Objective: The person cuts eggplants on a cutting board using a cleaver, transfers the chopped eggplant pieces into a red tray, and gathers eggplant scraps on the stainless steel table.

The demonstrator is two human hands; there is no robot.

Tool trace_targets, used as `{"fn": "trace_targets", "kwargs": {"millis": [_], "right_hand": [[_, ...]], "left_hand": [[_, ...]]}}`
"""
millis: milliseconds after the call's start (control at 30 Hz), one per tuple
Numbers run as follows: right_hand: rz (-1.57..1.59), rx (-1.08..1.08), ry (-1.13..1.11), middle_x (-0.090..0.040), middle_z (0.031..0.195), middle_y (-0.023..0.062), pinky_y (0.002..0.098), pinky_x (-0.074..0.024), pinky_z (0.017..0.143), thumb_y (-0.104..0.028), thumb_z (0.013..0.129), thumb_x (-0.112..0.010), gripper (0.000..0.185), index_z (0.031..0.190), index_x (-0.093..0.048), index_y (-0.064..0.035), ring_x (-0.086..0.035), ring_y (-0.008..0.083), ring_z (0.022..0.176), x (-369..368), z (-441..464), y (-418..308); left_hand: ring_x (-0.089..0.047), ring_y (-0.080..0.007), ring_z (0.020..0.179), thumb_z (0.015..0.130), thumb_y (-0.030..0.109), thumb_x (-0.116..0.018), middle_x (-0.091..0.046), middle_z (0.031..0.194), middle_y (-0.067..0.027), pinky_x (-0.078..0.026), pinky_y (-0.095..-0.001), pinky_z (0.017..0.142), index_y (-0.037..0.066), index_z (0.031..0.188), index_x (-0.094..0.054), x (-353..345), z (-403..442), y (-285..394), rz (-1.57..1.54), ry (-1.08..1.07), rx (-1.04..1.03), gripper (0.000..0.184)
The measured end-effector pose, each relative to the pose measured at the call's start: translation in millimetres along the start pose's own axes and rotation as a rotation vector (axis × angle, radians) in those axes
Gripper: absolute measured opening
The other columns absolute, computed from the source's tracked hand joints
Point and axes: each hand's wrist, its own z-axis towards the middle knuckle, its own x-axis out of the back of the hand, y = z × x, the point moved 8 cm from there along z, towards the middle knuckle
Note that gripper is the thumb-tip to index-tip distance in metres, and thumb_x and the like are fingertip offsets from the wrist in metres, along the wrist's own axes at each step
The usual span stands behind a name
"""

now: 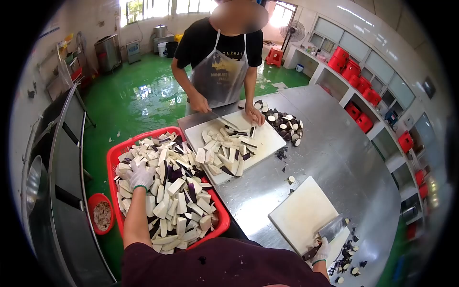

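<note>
Left hand (140, 174) rests on the cut eggplant (174, 204) heaped in the red crate (111, 165), whether gripping a piece cannot be told; light, flat pressure would best keep the heap inside. Right hand (321, 252) is closed round the cleaver (333, 228) at the near board (303, 210), blade best kept low. Bare tabletop (299, 165) separates this from the far board (272, 137); crate sits just beside the tabletop's left edge.
</note>
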Motion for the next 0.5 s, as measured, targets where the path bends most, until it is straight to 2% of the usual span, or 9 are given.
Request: {"fn": "trace_targets", "kwargs": {"millis": [33, 67, 167, 200, 300, 367, 433, 467, 500], "right_hand": [[0.009, 0.003, 0.014, -0.048, 0.062, 0.0022, 0.0399, -0.0484, 0.041, -0.022, 0.089, -0.060, 0.020, 0.078, -0.047, -0.0106, -0.045, 0.0142, 0.045, -2.7, -5.6, -1.7], [-0.070, 0.046, 0.038, -0.048, 0.065, 0.0033, 0.0402, -0.0485, 0.042, -0.021, 0.089, -0.060, 0.021, 0.078, -0.047, -0.0101, -0.047, 0.0142, 0.046, -5.2, -12.9, -8.1], [-0.059, 0.025, 0.013, -0.046, 0.058, 0.0006, 0.0429, -0.0530, 0.044, -0.027, 0.096, -0.060, 0.023, 0.081, -0.050, -0.0119, -0.049, 0.0155, 0.045, 5.9, 4.3, 2.3], [-0.047, 0.030, 0.010, -0.049, 0.068, 0.0039, 0.0416, -0.0523, 0.043, -0.018, 0.088, -0.063, 0.018, 0.080, -0.049, -0.0096, -0.046, 0.0169, 0.046, 0.9, -2.8, -1.7], [-0.213, 0.091, 0.143, -0.050, 0.069, 0.0028, 0.0408, -0.0543, 0.044, -0.023, 0.090, -0.065, 0.021, 0.082, -0.050, -0.0111, -0.046, 0.0174, 0.045, -15.9, -33.3, -18.3], [-0.212, 0.038, 0.055, -0.050, 0.066, 0.0010, 0.0404, -0.0565, 0.046, -0.034, 0.093, -0.067, 0.026, 0.082, -0.053, -0.0145, -0.047, 0.0169, 0.047, -11.4, -38.0, -20.2], [-0.063, 0.002, 0.079, -0.050, 0.062, -0.0018, 0.0360, -0.0515, 0.044, -0.045, 0.094, -0.064, 0.031, 0.080, -0.056, -0.0186, -0.048, 0.0168, 0.047, -19.3, -56.4, -25.4], [0.084, -0.072, 0.009, -0.053, 0.060, -0.0041, 0.0300, -0.0433, 0.045, -0.039, 0.094, -0.065, 0.026, 0.080, -0.058, -0.0181, -0.051, 0.0156, 0.048, -6.6, -48.2, -14.9], [0.181, -0.037, 0.052, -0.052, 0.060, -0.0048, 0.0315, -0.0425, 0.045, -0.040, 0.096, -0.062, 0.027, 0.079, -0.056, -0.0200, -0.050, 0.0158, 0.049, -21.3, -62.6, -24.1]], "left_hand": [[-0.033, -0.0488, 0.143, 0.088, 0.057, -0.057, -0.026, 0.166, -0.0136, -0.028, -0.0531, 0.119, 0.024, 0.149, -0.053, 12.4, -10.6, 1.9, -0.109, 0.018, 0.101, 0.070], [-0.033, -0.0495, 0.142, 0.088, 0.058, -0.057, -0.027, 0.166, -0.0137, -0.030, -0.0541, 0.118, 0.023, 0.150, -0.051, 3.3, -2.9, 2.2, 0.005, 0.022, 0.024, 0.071], [-0.035, -0.0494, 0.141, 0.090, 0.058, -0.056, -0.026, 0.166, -0.0157, -0.034, -0.0547, 0.116, 0.022, 0.151, -0.050, 7.2, -12.2, -0.9, -0.149, 0.124, 0.116, 0.071], [-0.036, -0.0488, 0.141, 0.092, 0.057, -0.056, -0.026, 0.165, -0.0174, -0.036, -0.0554, 0.114, 0.021, 0.151, -0.050, 0.4, -7.7, -4.9, -0.153, 0.185, 0.107, 0.070], [-0.033, -0.0482, 0.143, 0.094, 0.055, -0.057, -0.027, 0.164, -0.0180, -0.036, -0.0560, 0.115, 0.019, 0.150, -0.050, 6.0, -8.3, -11.3, -0.060, 0.404, 0.088, 0.068], [-0.031, -0.0470, 0.146, 0.095, 0.053, -0.058, -0.027, 0.164, -0.0205, -0.035, -0.0563, 0.116, 0.016, 0.150, -0.049, 27.2, -26.3, -4.2, -0.010, 0.520, 0.054, 0.066], [-0.029, -0.0459, 0.147, 0.096, 0.050, -0.058, -0.026, 0.163, -0.0239, -0.034, -0.0560, 0.117, 0.015, 0.149, -0.048, 34.8, -27.0, 1.5, -0.063, 0.627, -0.022, 0.064], [-0.028, -0.0456, 0.148, 0.097, 0.048, -0.059, -0.026, 0.162, -0.0254, -0.033, -0.0555, 0.118, 0.013, 0.150, -0.048, 41.9, -36.9, 14.0, -0.040, 0.630, -0.049, 0.065], [-0.027, -0.0453, 0.148, 0.097, 0.046, -0.060, -0.026, 0.162, -0.0269, -0.031, -0.0549, 0.119, 0.011, 0.150, -0.047, 54.5, -51.0, 29.9, -0.022, 0.637, -0.074, 0.065]]}}
